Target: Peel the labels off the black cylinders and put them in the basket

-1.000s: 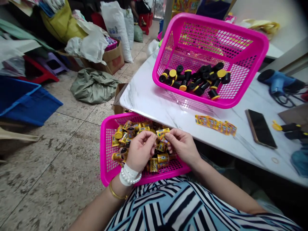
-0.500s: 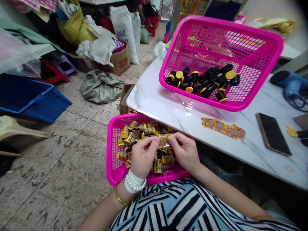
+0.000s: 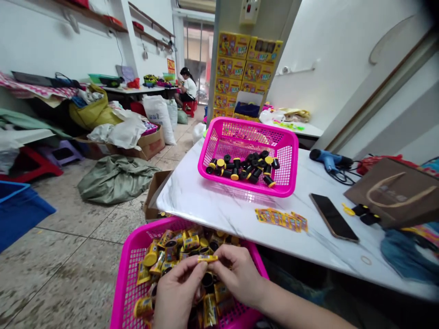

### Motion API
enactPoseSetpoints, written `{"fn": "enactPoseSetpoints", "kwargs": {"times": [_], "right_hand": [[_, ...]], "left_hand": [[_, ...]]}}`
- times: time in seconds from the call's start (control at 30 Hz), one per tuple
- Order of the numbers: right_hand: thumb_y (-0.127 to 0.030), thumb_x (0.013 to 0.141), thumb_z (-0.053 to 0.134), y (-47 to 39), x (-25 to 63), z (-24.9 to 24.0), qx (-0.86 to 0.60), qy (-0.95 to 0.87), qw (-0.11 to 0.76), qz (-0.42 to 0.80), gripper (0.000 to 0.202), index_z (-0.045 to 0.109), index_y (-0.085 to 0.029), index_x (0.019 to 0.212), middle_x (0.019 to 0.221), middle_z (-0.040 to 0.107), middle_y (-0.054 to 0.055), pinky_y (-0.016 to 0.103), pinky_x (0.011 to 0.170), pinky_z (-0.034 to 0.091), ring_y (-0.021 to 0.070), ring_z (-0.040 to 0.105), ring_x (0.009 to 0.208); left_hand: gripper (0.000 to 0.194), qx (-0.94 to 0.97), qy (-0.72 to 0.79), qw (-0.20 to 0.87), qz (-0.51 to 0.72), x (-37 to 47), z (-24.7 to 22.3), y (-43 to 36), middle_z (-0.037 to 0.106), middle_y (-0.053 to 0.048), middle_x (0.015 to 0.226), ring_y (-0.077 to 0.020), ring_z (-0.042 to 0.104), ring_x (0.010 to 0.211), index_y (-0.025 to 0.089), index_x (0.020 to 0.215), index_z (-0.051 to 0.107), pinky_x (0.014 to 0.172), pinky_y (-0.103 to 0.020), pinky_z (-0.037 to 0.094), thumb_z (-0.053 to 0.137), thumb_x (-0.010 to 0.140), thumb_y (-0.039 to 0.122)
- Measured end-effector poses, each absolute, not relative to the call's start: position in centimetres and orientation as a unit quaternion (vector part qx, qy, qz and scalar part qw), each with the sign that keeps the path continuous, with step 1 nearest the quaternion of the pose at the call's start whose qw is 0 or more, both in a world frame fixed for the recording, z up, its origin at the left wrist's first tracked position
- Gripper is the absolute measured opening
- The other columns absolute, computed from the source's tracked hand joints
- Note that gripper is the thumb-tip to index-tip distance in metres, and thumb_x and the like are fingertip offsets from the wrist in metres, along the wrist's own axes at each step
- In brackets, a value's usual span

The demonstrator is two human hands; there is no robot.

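Observation:
A small yellow printed wrapper [image 3: 207,258] is pinched between my left hand [image 3: 180,288] and my right hand [image 3: 240,274], one at each end. Both hands are over a pink basket [image 3: 120,278] full of small black containers in yellow printed wrappers. On the marble-topped table, another pink basket [image 3: 291,178] holds several bare black containers [image 3: 254,175], some with yellow lids. A fanned row of flat yellow wrappers [image 3: 281,220] lies in front of it.
A phone [image 3: 333,217], a blue heat gun or dryer [image 3: 329,160] and a brown paper bag [image 3: 394,187] are on the table's right. Left on the floor are a green cloth sack [image 3: 116,178] and a blue crate [image 3: 24,214]. A person [image 3: 188,87] sits far back.
The view has tilted up, bringing the far room and stacked yellow boxes into sight. My hands still hold the wrapper, which now appears narrower, more edge-on.

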State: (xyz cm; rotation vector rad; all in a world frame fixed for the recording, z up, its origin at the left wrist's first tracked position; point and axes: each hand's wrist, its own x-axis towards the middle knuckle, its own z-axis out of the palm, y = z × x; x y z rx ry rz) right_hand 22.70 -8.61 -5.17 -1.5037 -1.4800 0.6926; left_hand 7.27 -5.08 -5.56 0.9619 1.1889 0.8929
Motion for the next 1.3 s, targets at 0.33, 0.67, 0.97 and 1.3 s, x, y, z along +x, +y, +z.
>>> {"fn": "enactPoseSetpoints", "kwargs": {"times": [0.33,0.67,0.97,1.3], "right_hand": [[-0.035,0.091,0.064,0.6,30.1,3.9,-0.568,-0.728,0.370,0.100,0.020,0.070,-0.017,0.085,0.077,0.070,0.003,0.024,0.066,0.045,0.0135,0.060,0.066],[-0.061,0.091,0.054,13.1,30.7,4.8,-0.721,-0.685,0.102,-0.042,0.049,0.067,-0.018,0.111,0.099,0.074,0.014,0.031,0.075,0.047,0.0286,0.068,0.092],[-0.056,0.093,0.052,14.7,32.0,5.7,-0.744,-0.661,0.100,-0.009,0.046,0.072,-0.016,0.087,0.094,0.074,0.013,0.030,0.078,0.049,0.0246,0.069,0.091],[-0.033,0.077,0.071,14.9,31.3,6.4,-0.762,-0.632,0.141,0.026,0.033,0.067,-0.013,0.103,0.092,0.074,0.013,0.029,0.072,0.050,0.0245,0.069,0.085]], "left_hand": [[0.055,0.367,0.497,0.699,0.361,7.1,-7.0,-5.4,0.052,0.003,0.042,-0.0027,0.031,0.031,0.014,0.072,0.068,0.038,-0.017,0.015,0.083,0.054,0.064],[0.056,0.320,0.470,0.767,0.298,7.1,-7.9,-5.0,0.049,0.005,0.033,-0.0026,0.021,0.029,0.020,0.078,0.054,0.036,-0.015,0.007,0.079,0.058,0.066],[0.054,0.296,0.464,0.788,0.275,7.3,-8.2,-4.9,0.047,0.006,0.034,-0.0025,0.022,0.029,0.020,0.078,0.052,0.037,-0.017,0.004,0.079,0.060,0.063],[0.057,0.285,0.494,0.751,0.333,7.6,-8.3,-5.7,0.053,0.003,0.040,-0.0033,0.032,0.033,0.015,0.092,0.066,0.040,-0.016,0.010,0.084,0.058,0.056]]}}
